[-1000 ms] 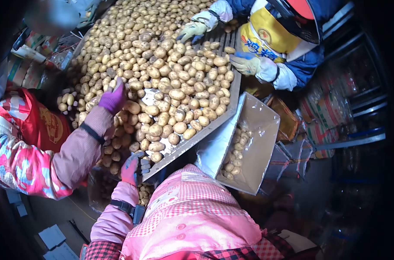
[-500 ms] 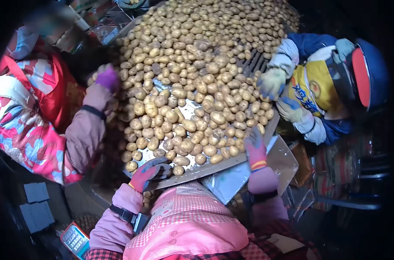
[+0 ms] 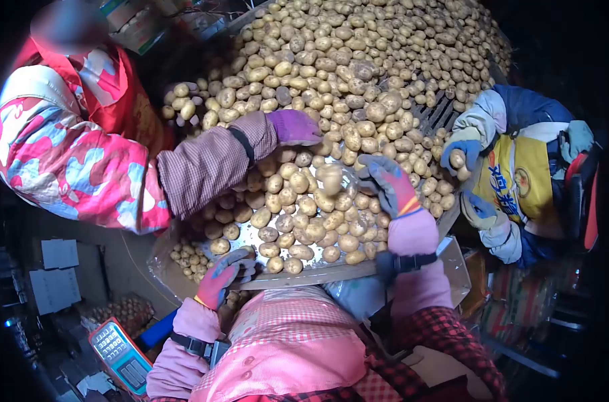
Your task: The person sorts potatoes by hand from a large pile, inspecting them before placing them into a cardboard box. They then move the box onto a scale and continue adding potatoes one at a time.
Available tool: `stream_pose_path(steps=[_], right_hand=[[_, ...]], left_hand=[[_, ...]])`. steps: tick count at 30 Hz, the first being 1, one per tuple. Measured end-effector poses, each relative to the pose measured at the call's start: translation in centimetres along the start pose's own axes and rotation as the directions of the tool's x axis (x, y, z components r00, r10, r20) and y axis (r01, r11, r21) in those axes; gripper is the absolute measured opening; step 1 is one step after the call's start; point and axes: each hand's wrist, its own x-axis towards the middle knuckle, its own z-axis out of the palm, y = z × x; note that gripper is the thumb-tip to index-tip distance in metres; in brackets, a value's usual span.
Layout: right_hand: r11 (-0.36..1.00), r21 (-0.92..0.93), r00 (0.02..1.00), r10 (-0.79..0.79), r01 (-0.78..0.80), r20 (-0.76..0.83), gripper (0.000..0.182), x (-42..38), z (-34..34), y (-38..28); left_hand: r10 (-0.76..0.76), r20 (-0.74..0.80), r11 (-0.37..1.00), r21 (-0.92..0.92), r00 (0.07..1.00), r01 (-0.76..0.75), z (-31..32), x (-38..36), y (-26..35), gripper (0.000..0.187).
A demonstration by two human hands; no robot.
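Note:
My right hand (image 3: 391, 187), in a pink and grey glove, reaches over the potato heap with its fingers pointing left and holding nothing. A motion-blurred potato (image 3: 330, 179) is just left of its fingertips, apart from them. My left hand (image 3: 225, 275), gloved alike, rests by the front-left edge of the sorting table (image 3: 311, 275). Its fingers are loosely bent and apart, with no potato visible in them. Loose potatoes (image 3: 314, 231) lie on the table's metal surface between my hands.
At left, a co-worker's purple-gloved hand (image 3: 294, 127) reaches across the heap. Another co-worker on the right holds a potato (image 3: 457, 159) in a gloved hand. Small potatoes (image 3: 190, 261) fill a container at front left. A keypad device (image 3: 120, 355) lies below it.
My right hand has moved up and inward from the table's right edge; a blurred potato now shows beside it. The left co-worker's arm has reached across the heap. The view has shifted.

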Motion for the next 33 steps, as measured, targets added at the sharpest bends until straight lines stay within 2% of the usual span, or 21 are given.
stream_pose_path(steps=[2,3,6,7,9,11,13,15,17,18,19,21,22,23,25,26,27,29,30,31,33], right_hand=[[0.896,0.427,0.992,-0.115,0.124,-0.047,0.057,-2.9,4.1,-1.6],[0.895,0.428,0.992,-0.117,0.128,-0.053,0.057,-3.4,4.6,-0.8],[0.783,0.622,0.998,0.062,-0.031,-0.029,0.052,-3.0,7.0,3.3],[0.775,0.629,0.997,0.071,-0.056,0.000,0.052,-3.3,7.2,3.6],[0.930,0.351,0.994,-0.108,0.112,-0.030,0.051,-4.2,5.8,2.3],[0.996,0.020,0.996,-0.091,0.091,-0.014,0.053,-5.5,4.2,1.4],[0.897,0.441,0.979,0.113,-0.026,-0.172,0.054,-6.9,4.0,1.1],[0.905,0.424,0.972,0.134,-0.042,-0.191,0.056,-8.5,4.3,1.0],[0.916,0.397,0.960,0.156,-0.054,-0.231,0.058,-9.8,4.2,1.8],[0.902,0.427,0.965,0.167,-0.068,-0.200,0.056,-10.1,4.4,2.7],[0.886,0.456,0.971,0.174,-0.080,-0.166,0.055,-10.6,4.6,3.3],[0.891,0.443,0.964,0.195,-0.096,-0.183,0.053,-11.3,5.7,3.1],[0.889,0.444,0.966,0.202,-0.112,-0.159,0.052,-11.5,6.1,3.0],[0.886,0.445,0.969,0.207,-0.128,-0.136,0.050,-11.5,6.4,3.0],[0.906,0.408,0.978,0.173,-0.114,-0.113,0.049,-11.7,7.0,3.7],[0.923,0.370,0.986,0.143,-0.102,-0.086,0.048,-11.8,7.1,4.1],[0.939,0.332,0.991,0.117,-0.090,-0.062,0.048,-12.2,7.3,4.2],[0.940,0.323,0.988,0.138,-0.107,-0.073,0.047,-13.2,7.6,4.3],[0.916,0.385,0.991,0.134,-0.115,-0.022,0.048,-13.8,7.6,5.1],[0.889,0.441,0.992,0.123,-0.121,0.025,0.049,-14.4,7.4,6.0],[0.884,0.451,0.987,0.156,-0.126,-0.028,0.050,-15.3,6.9,9.3]], left_hand=[[-0.025,0.014,1.000,-0.006,1.000,0.025,0.7,0.4,0.3,0.053],[-0.043,0.013,0.999,-0.011,0.999,0.043,0.9,0.5,0.6,0.053],[0.036,0.090,0.998,0.047,0.995,-0.041,-0.2,2.4,-0.5,0.065],[0.029,0.059,0.999,0.020,0.998,-0.030,0.3,2.7,-0.5,0.066],[0.051,-0.009,0.998,-0.022,0.999,-0.051,1.3,3.2,0.1,0.066],[-0.012,-0.098,1.000,-0.015,0.995,0.011,0.5,4.1,-0.2,0.062],[0.034,-0.117,0.997,-0.069,0.993,-0.043,-1.2,4.4,-1.5,0.053],[0.021,-0.145,0.994,-0.107,0.989,-0.037,-1.6,3.9,-1.6,0.047],[0.331,-0.328,0.923,0.307,0.885,-0.231,-2.3,4.1,-1.8,0.043],[0.446,-0.430,0.852,0.472,0.785,-0.225,-2.4,4.2,-1.6,0.052],[0.438,-0.427,0.855,0.469,0.791,-0.221,-2.6,4.3,-1.4,0.052],[0.552,-0.478,0.655,0.755,0.684,-0.001,-1.9,4.4,0.2,0.065],[0.580,-0.434,0.562,0.826,0.689,0.047,-0.6,4.2,1.3,0.078],[0.579,-0.430,0.561,0.827,0.692,0.045,-0.5,4.9,1.7,0.078],[0.497,-0.403,0.246,0.915,0.768,0.321,-0.2,6.5,2.4,0.086],[0.362,-0.442,0.169,0.897,0.821,0.408,0.7,7.3,3.7,0.089],[0.353,-0.429,0.163,0.903,0.831,0.397,1.0,8.3,4.3,0.089],[0.041,-0.563,0.095,0.824,0.825,0.558,2.0,10.4,4.5,0.085],[0.402,-0.323,0.209,0.943,0.857,0.258,-3.1,12.9,-1.0,0.080],[0.384,-0.276,0.200,0.956,0.881,0.213,-2.8,13.9,-0.8,0.080],[0.364,-0.226,0.246,0.959,0.904,0.140,-1.2,14.8,0.6,0.079]])
